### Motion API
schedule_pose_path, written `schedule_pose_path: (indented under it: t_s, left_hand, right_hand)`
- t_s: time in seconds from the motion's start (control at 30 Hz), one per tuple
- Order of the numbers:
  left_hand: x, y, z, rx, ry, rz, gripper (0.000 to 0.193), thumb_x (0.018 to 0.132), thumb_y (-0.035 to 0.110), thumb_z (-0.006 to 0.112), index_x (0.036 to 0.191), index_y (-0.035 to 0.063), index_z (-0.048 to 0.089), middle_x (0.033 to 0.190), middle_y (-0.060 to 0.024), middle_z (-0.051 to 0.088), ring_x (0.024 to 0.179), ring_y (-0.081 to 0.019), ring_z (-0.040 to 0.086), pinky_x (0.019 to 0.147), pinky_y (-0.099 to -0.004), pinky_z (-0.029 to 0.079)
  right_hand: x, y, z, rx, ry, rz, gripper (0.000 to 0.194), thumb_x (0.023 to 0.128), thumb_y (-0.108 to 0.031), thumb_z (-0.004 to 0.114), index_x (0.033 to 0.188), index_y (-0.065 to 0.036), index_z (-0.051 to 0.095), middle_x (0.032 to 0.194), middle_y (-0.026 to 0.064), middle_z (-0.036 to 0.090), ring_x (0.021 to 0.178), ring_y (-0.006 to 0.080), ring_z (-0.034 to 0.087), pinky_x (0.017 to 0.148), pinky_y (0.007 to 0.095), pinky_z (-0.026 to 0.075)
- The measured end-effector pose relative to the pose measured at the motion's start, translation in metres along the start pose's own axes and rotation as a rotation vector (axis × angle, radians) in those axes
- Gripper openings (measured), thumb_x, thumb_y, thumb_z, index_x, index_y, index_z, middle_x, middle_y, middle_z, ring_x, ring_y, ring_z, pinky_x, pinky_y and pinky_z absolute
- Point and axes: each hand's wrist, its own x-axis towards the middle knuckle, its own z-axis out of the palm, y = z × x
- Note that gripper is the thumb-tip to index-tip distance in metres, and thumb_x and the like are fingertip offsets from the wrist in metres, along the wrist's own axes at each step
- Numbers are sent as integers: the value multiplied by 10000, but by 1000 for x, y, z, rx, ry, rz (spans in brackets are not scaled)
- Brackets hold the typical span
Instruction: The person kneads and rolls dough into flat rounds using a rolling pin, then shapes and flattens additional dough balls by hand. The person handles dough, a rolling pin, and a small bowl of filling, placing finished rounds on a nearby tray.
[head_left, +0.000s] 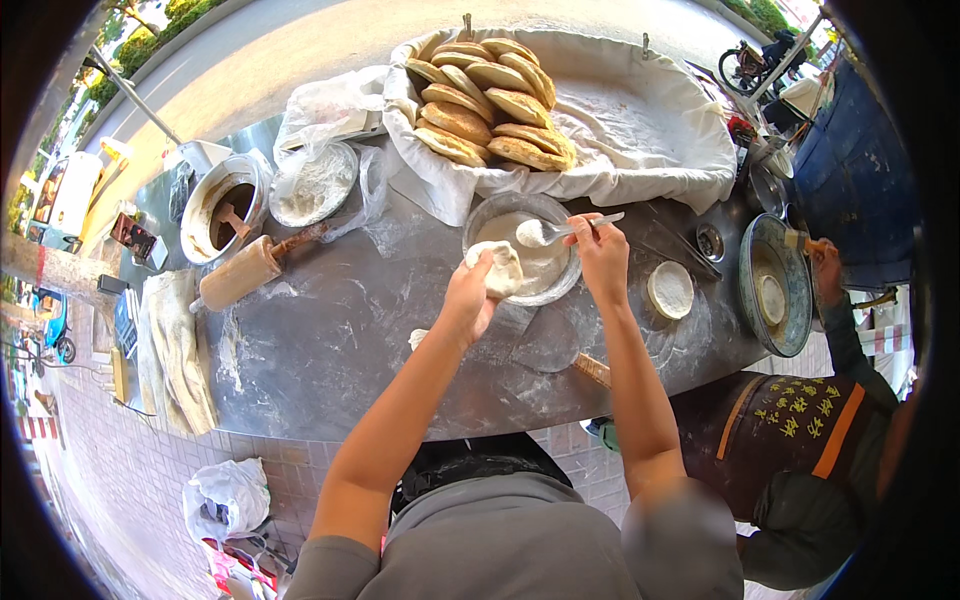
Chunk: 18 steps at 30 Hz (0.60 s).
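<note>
My left hand (471, 300) holds a piece of white dough (496, 268) over the near left rim of a round metal bowl (566, 279). Pale powder lies in that bowl. In my right hand (600, 247) is a spoon (559, 231), gripped by its handle, with white powder heaped in its head above the bowl. A flattened round of dough (670, 290) rests on the metal table to the right. Another bit of dough (418, 339) shows partly behind my left forearm. A scraper with a wooden handle (592, 369) lies by my right forearm, its blade flat on the table.
A cloth-lined basket (645, 112) with several baked flatbreads (487, 105) stands at the back. To the left are a rolling pin (240, 274), a tub of dark paste (196, 225), a flour bowl (313, 184) and a folded cloth (171, 345). At right, a co-worker's hand (828, 271) holds a brush over a basin (795, 322).
</note>
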Motion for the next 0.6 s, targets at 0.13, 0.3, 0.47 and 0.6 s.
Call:
schedule_pose_path:
  t_s: [0.13, 0.3, 0.47, 0.6]
  left_hand:
    - [16, -1, 18, -126, -54, -73, 465, 1026, 379, 366, 1261, -15, 439, 1222, -153, 535, 1096, -276, 567, 946, -429, 476]
    - [21, 0, 20, -214, -42, -115, 464, 990, 410, 459, 1221, 7, 465, 1161, -131, 561, 1054, -261, 587, 910, -427, 506]
    - [25, -2, 10, -20, 26, -60, 313, 942, 159, 584, 1201, 7, 498, 1127, -120, 595, 1007, -245, 621, 852, -401, 569]
    - [27, -4, 4, 55, 46, -25, 300, 925, 60, 575, 1208, 0, 493, 1126, -116, 605, 1000, -235, 630, 822, -366, 594]
  right_hand:
    - [-24, -17, 12, -145, -2, -460, 97, 892, -88, 611, 942, -18, 656, 753, 89, 656, 643, 192, 619, 605, 294, 492]
    - [-34, -15, 7, -331, 10, -744, 141, 844, -28, 628, 982, -42, 649, 847, 103, 651, 755, 279, 617, 672, 356, 505]
    - [-23, 5, -4, -572, 128, -497, 79, 899, -105, 575, 906, -40, 620, 823, 103, 654, 781, 290, 625, 661, 382, 498]
    - [-27, 24, 7, -653, 0, -322, 143, 920, -163, 540, 888, -44, 614, 806, 127, 651, 792, 305, 632, 696, 409, 502]
